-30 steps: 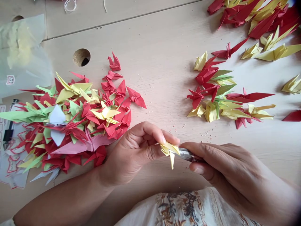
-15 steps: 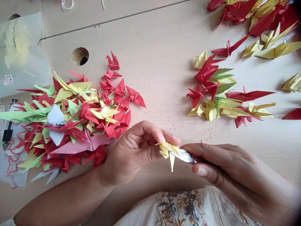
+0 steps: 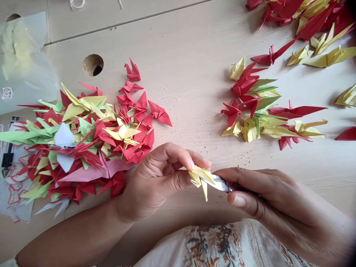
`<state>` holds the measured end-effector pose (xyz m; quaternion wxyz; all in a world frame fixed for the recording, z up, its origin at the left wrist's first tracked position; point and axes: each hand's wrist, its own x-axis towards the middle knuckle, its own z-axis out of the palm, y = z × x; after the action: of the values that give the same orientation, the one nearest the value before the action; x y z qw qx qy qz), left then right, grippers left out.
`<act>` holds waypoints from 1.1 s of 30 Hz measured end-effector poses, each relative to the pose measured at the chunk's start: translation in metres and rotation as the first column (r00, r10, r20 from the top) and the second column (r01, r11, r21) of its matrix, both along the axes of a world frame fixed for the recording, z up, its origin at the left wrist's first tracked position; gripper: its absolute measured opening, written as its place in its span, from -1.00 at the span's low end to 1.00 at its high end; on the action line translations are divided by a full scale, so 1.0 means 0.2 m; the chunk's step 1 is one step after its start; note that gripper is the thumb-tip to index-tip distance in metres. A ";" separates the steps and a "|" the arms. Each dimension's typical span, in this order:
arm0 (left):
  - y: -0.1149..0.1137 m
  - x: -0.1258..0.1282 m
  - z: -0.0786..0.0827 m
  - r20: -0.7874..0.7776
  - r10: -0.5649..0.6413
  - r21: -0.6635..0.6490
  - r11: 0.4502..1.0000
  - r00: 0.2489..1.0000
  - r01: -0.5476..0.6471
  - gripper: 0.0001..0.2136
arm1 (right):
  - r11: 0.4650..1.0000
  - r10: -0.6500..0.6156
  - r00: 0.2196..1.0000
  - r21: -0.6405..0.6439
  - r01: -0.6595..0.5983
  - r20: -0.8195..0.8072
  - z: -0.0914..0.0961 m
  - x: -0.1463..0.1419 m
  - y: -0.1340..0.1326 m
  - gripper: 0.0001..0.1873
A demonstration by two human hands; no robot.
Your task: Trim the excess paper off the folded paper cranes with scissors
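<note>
Pinches a small yellow paper crane (image 3: 200,174) between thumb and fingertips of the left hand (image 3: 162,178), with one narrow point of paper hanging down. Grips the dark handle of a silver-bladed tool (image 3: 219,183) in the right hand (image 3: 267,194), with index finger along the top and thumb below. Holds the blade up to the right end of the yellow crane, overlapping it in view; cannot tell whether under the fold or against it. Holds both above a pale wooden table (image 3: 191,85), close to a cream embroidered garment (image 3: 217,243). Has tiny paper-coloured crumbs scattered on the wood just beyond the fingers. Has a dense heap of red, yellow, green, pink and pale cranes (image 3: 83,144) beside the left wrist, with a few red ones trailing toward a round hole (image 3: 93,65). Has a looser cluster of cranes (image 3: 251,128) beyond the right hand, and another pile (image 3: 300,15) at the upper right. Includes a pen (image 3: 7,154) and clear plastic bag (image 3: 29,81) at far left.
</note>
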<state>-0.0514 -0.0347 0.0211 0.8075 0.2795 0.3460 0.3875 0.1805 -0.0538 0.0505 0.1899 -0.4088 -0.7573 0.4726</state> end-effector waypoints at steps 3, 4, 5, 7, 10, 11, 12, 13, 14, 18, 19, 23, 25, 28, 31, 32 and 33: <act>-0.01 -0.01 0.00 -0.018 0.007 0.027 1.000 1.000 -0.006 -0.89 | 1.000 -0.012 1.000 -0.016 0.012 0.001 0.00 -0.01 0.00 -0.59; -0.01 -0.01 0.00 -0.023 0.011 0.037 0.999 1.000 -0.010 -0.89 | 1.000 -0.013 1.000 -0.022 0.013 -0.001 -0.01 -0.01 0.00 -0.61; -0.01 -0.01 0.00 -0.030 0.015 0.044 0.999 0.999 -0.014 -0.89 | 1.000 -0.013 1.000 -0.028 0.013 -0.006 -0.01 -0.01 0.00 -0.62; -0.01 -0.01 0.01 -0.039 0.022 0.055 0.998 0.999 -0.020 -0.89 | 0.999 -0.009 1.000 -0.041 0.009 -0.009 -0.01 -0.01 0.00 -0.63; -0.01 -0.01 0.01 -0.037 0.024 0.049 0.999 0.999 -0.022 -0.90 | 0.999 -0.013 1.000 -0.046 0.013 0.008 -0.01 0.00 0.01 -0.62; -0.01 -0.01 0.01 -0.032 0.023 0.046 0.999 0.999 -0.021 -0.89 | 0.999 -0.014 1.000 -0.047 0.014 0.010 -0.01 0.00 0.01 -0.62; -0.01 -0.01 0.01 -0.026 0.022 0.043 0.999 0.999 -0.021 -0.89 | 0.999 -0.018 1.000 -0.047 0.019 0.011 -0.01 -0.01 0.01 -0.62; -0.01 -0.01 0.00 -0.020 0.022 0.040 0.999 1.000 -0.021 -0.89 | 0.998 -0.021 1.000 -0.054 0.021 0.006 -0.01 -0.01 0.01 -0.63; -0.01 0.00 0.00 -0.013 0.021 0.040 0.999 1.000 -0.020 -0.89 | 0.997 -0.020 1.000 -0.068 0.020 -0.001 -0.01 -0.01 0.01 -0.63; 0.00 0.00 0.00 -0.019 0.015 0.015 1.000 1.000 -0.015 -0.89 | 0.987 -0.041 0.996 -0.157 0.029 -0.076 -0.01 0.00 0.01 -0.67; 0.00 0.00 0.01 -0.033 0.011 0.003 1.000 0.999 -0.011 -0.88 | 0.984 -0.048 0.994 -0.178 0.030 -0.100 -0.01 0.00 0.01 -0.68; 0.00 0.01 0.03 -0.093 0.008 -0.025 1.000 0.996 -0.010 -0.87 | 0.979 -0.049 0.992 -0.204 0.024 -0.118 -0.01 0.00 0.00 -0.68; 0.00 0.01 0.04 -0.115 0.015 -0.010 1.000 0.993 -0.016 -0.89 | 0.982 -0.038 0.997 -0.189 0.025 -0.067 -0.02 0.00 0.00 -0.66; 0.00 0.01 0.04 -0.122 0.028 0.022 0.999 0.992 -0.026 -0.89 | 0.980 -0.030 0.999 -0.197 0.026 -0.019 -0.02 -0.01 0.01 -0.64; 0.00 0.00 0.01 -0.075 0.034 0.070 0.997 0.997 -0.029 -0.91 | 0.961 -0.044 0.998 -0.277 0.030 -0.045 0.00 -0.01 0.02 -0.61; 0.00 0.00 0.00 -0.052 0.033 0.090 0.996 0.998 -0.028 -0.90 | 0.951 -0.051 0.997 -0.307 0.032 -0.053 0.00 -0.01 0.02 -0.60; 0.00 0.00 0.00 -0.031 0.032 0.108 0.994 0.999 -0.028 -0.89 | 0.940 -0.056 0.997 -0.340 0.033 -0.058 0.01 -0.02 0.03 -0.59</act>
<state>-0.0522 -0.0357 0.0206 0.7795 0.3237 0.3420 0.4130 0.1774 -0.0482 0.0516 0.1525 -0.4365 -0.6486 0.6046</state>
